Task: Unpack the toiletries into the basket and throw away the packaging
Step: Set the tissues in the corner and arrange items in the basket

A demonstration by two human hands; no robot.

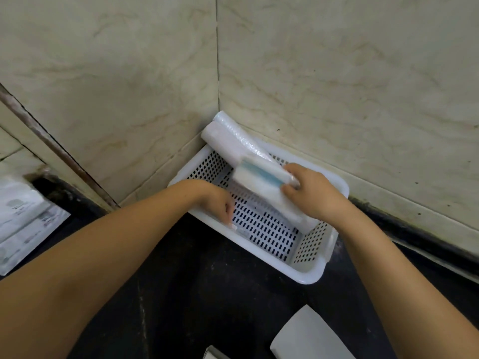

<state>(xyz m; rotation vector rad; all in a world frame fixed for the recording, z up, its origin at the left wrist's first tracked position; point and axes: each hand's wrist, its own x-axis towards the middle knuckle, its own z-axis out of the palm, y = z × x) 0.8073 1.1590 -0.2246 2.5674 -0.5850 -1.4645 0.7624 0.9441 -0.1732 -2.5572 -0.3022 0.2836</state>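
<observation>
Basket (315, 277), white, perforated, is sitting at the far corner of the dark counter (207, 281), pushed up where the two tiled walls (337, 73) meet.

Contents: floor mostly bare. One small flat item (237, 227), seemingly a sachet or slim pack, is lying at the basket's near-left edge; too blurred to name.

Right hand (311, 195) is clamping one end of a long white wrapped pack (233, 141) with a blue band, fingers curled round it. The pack is slanting across the basket, its far end sticking out over the far-left corner toward the wall joint, its near end resting low inside against the right wall. Clear film is showing along it, so it is likely not yet unwrapped.

Left hand (220, 203) is reaching down at the basket's left rim, fingertips at or just beside the small item; whether it is pinching it I cannot tell. Hands are apart, each on its own thing.

Outstanding: printed white packets (20, 224) are lying at the counter's left edge, well apart from the basket. White sheet or wrapper (308, 338) is lying at the near edge, with another scrap (215, 353) beside it; no bin is in view.

Progress, as judged: early. Little is unpacked, and packaging is waiting to be thrown away.
</observation>
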